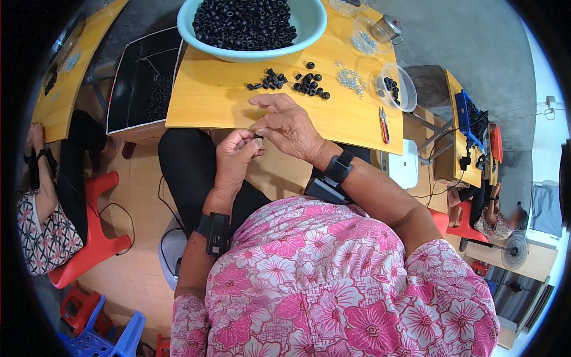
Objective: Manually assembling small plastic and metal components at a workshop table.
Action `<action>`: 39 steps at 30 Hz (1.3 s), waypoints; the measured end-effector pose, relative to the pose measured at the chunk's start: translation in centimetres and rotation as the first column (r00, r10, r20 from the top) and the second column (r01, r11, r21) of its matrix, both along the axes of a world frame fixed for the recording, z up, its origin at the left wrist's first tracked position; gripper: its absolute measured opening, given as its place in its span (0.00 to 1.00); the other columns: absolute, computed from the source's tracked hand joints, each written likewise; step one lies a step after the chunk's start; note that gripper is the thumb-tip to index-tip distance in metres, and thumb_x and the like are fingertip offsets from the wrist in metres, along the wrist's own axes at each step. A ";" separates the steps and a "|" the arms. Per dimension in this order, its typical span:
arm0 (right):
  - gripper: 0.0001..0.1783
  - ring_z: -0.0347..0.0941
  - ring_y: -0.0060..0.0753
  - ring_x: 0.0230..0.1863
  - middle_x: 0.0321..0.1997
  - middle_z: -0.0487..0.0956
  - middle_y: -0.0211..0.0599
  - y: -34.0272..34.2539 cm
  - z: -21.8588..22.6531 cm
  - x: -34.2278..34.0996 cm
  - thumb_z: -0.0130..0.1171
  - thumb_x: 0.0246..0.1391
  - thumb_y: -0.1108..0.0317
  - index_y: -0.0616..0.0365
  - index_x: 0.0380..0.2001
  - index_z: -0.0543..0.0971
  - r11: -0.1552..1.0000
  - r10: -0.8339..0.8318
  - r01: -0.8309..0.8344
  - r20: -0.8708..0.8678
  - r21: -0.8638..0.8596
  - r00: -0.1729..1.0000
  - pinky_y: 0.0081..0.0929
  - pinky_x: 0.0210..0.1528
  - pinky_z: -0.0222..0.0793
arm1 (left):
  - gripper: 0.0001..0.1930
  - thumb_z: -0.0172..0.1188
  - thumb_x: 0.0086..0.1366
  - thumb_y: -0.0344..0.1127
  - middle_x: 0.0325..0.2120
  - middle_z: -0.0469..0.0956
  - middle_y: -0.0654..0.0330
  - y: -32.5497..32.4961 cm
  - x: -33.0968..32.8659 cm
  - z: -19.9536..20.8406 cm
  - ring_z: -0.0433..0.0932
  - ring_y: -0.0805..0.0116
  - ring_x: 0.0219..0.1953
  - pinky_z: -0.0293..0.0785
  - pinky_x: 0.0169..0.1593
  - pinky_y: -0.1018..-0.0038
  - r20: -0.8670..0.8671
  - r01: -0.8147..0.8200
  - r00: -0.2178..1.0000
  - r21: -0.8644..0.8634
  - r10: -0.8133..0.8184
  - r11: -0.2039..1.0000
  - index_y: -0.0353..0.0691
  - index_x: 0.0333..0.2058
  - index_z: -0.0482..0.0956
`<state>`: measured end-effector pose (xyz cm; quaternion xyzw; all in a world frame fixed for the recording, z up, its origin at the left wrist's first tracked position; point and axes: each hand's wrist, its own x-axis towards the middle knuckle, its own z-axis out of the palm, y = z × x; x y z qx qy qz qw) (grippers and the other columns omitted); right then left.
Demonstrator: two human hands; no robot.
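Note:
Just in front of the table's near edge, my two hands meet at the fingertips. My left hand (234, 156) is closed in a pinch around a small black part (257, 137), mostly covered by the fingers. From the right, my right hand (291, 127) touches it with thumb and forefinger pinched together; whatever else they hold is too small to make out. Beyond the hands lie a pile of narrow black parts (270, 80) and a pile of rounder black rings (310, 84). To their right is a scatter of small shiny metal pieces (351, 81).
A light blue basin (250, 56) of black parts stands at the table's far side. On the right are a clear tub (407, 89), red-handled pliers (384, 126) and a metal cup (389, 27). A black-lined box (128, 89) stands left. Other people sit at both sides.

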<state>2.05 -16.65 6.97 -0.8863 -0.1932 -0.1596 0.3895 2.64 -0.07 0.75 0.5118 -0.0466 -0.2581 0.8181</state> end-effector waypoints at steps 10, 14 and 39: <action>0.07 0.71 0.36 0.44 0.38 0.79 0.34 0.5 -1.0 0.3 0.60 0.48 0.72 0.54 0.32 0.83 0.997 0.037 -0.027 -0.154 0.069 0.987 0.30 0.49 0.68 | 0.08 0.54 0.61 0.25 0.30 0.77 0.65 -0.4 0.2 0.5 0.76 0.80 0.31 0.75 0.39 0.82 -0.002 -0.035 0.999 -0.004 0.035 0.999 0.34 0.39 0.76; 0.07 0.72 0.30 0.40 0.32 0.77 0.33 0.3 -1.0 0.2 0.60 0.48 0.74 0.56 0.34 0.81 0.978 0.073 -0.012 -0.290 0.207 0.954 0.25 0.45 0.68 | 0.09 0.55 0.61 0.25 0.31 0.77 0.63 -0.2 0.2 0.5 0.76 0.79 0.31 0.75 0.40 0.81 0.014 -0.019 1.000 0.013 0.019 1.000 0.33 0.40 0.75; 0.12 0.73 0.42 0.34 0.29 0.74 0.40 -2.3 -1.2 0.4 0.58 0.44 0.77 0.57 0.36 0.80 0.936 -0.279 0.256 -0.067 -0.241 0.958 0.31 0.37 0.71 | 0.07 0.59 0.58 0.23 0.30 0.77 0.63 -0.5 0.1 0.1 0.75 0.80 0.31 0.76 0.36 0.80 0.058 -0.094 0.994 0.043 0.091 0.995 0.32 0.37 0.77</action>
